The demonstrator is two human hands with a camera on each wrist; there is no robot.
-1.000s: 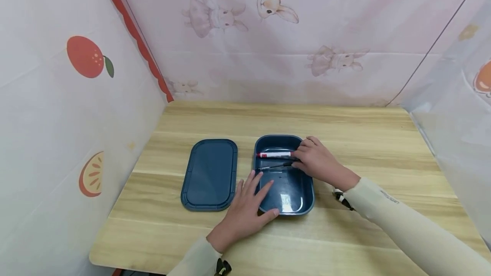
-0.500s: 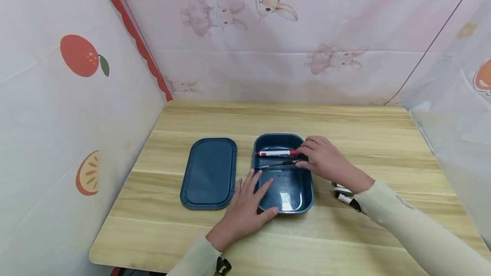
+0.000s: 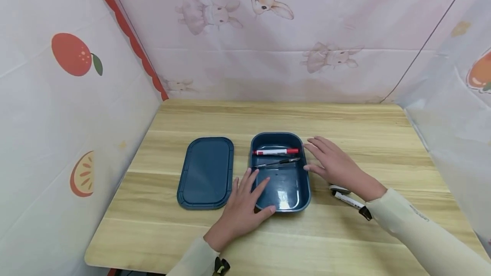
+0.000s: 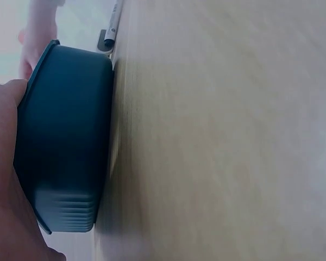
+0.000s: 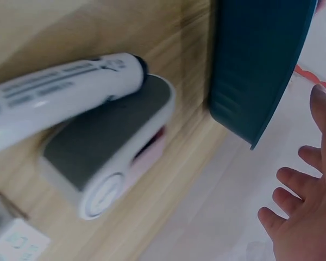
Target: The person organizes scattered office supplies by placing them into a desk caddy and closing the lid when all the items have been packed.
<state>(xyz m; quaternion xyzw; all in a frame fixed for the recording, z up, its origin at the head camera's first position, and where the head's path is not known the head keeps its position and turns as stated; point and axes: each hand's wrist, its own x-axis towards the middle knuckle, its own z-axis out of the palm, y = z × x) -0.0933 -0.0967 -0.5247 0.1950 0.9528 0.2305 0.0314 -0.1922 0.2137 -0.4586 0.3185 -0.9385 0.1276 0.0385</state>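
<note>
A dark blue box (image 3: 281, 186) stands without its lid on the wooden table. Inside it, a red-and-white marker (image 3: 275, 151) and a slim black-and-clear pen (image 3: 278, 163) lie crosswise toward the far end. My left hand (image 3: 245, 203) rests on the box's near left rim, fingers spread. My right hand (image 3: 337, 161) hovers at the right rim with its fingers extended and nothing in them. Under the right forearm, a white marker with a black cap (image 3: 349, 200) leans on what looks like a grey-and-white stapler (image 5: 108, 136), mostly hidden in the head view.
The matching blue lid (image 3: 206, 173) lies flat on the table (image 3: 153, 229) left of the box. In the right wrist view, a small white block (image 5: 13, 234) sits near the stapler, cut by the frame edge. Printed curtains (image 3: 215, 63) enclose the back and sides.
My right hand has let go of the black pen, which now lies in the box beside the red marker, and has drawn back to the right. The left hand stays at the rim.
</note>
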